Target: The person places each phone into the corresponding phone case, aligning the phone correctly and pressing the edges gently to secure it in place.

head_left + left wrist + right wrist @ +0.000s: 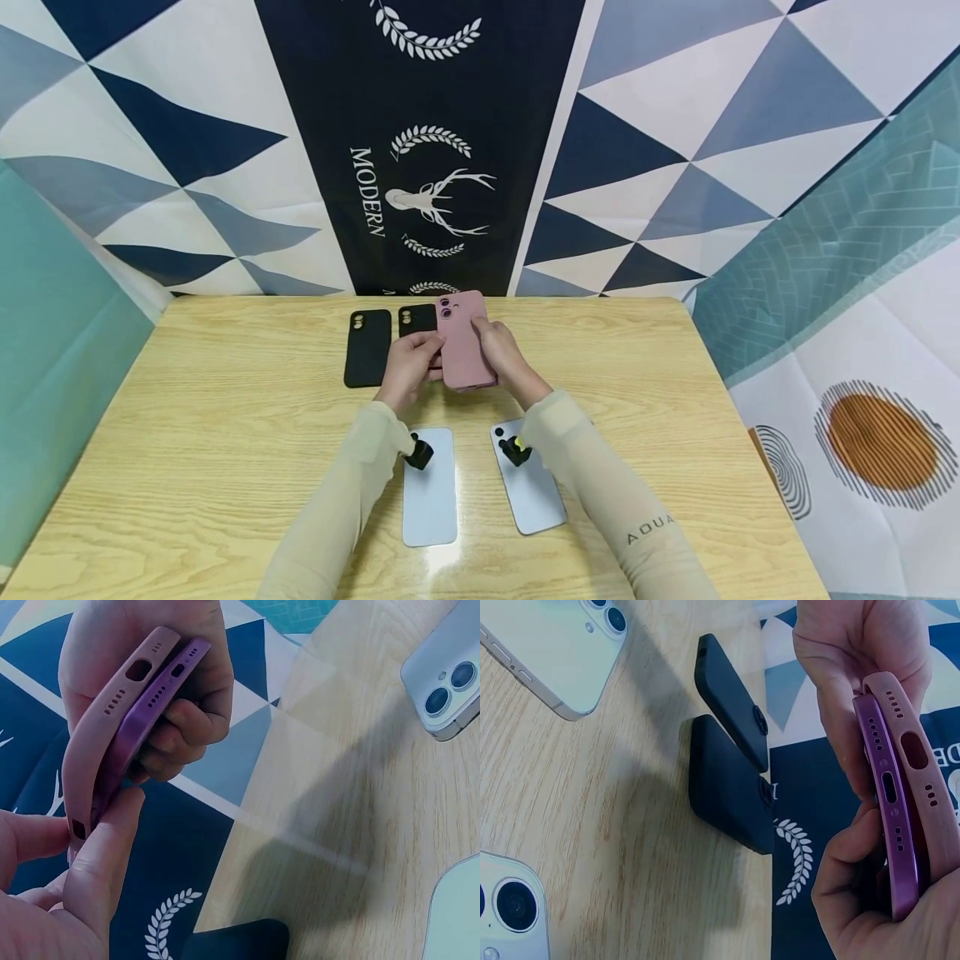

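Pink case (463, 352) — edge gap beside purple phone (897, 817).

1. Your tabletop (225, 433) shows pale, yellowish wood grain.
2. Toward its far edge, you have 2 black phone cases (367, 354) side by side.
3. Nearer you lie 2 pale phones (430, 504), backs up, the right phone (536, 504) at an angle.

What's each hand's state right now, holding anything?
Left hand: closed, pinching the pink case at its edge.
Right hand: closed, holding the same case together with the purple phone.
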{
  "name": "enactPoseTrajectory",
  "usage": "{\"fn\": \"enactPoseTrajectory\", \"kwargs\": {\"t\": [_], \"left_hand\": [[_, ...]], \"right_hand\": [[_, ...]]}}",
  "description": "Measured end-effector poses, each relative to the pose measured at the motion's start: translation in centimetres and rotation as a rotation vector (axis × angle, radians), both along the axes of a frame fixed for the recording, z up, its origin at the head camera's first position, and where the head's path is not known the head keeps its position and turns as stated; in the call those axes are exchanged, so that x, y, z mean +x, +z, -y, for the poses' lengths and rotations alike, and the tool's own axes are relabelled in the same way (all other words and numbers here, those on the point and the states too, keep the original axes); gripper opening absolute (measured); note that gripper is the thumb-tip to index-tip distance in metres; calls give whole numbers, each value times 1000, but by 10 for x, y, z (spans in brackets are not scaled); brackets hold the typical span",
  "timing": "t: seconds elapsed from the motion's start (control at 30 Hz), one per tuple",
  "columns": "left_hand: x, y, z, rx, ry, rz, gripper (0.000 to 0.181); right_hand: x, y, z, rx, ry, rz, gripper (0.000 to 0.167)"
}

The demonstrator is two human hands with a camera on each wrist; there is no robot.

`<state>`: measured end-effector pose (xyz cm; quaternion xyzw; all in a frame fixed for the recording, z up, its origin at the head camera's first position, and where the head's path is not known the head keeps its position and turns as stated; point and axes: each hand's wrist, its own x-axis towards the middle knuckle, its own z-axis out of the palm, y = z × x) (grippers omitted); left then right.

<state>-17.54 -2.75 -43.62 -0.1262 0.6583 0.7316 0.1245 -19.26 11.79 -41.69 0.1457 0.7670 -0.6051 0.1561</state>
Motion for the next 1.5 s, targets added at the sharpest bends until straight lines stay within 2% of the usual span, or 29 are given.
{"fn": "enactPoseTrajectory", "kwargs": {"t": [0.4,0.7,0.9,1.03,1.2,1.5], "left_hand": [[-2,0,2,67,-2,7,29],[-3,-2,3,61,-13,0,29],[-2,-1,4,84,-21,7,30],[-2,0,3,100,-42,15,32],[-2,1,4,117,-96,24,31],[-2,4,9,267,-151,31,25]], "right_hand": [[-1,4,-1,-13,37,24,53],[-1,7,-5,-54,65,56,46],[0,7,-7,-26,94,23,46],[0,8,-10,-8,125,6,47],[-2,8,-15,-18,164,0,47],[-6,10,-23,-37,245,22,48]]}}
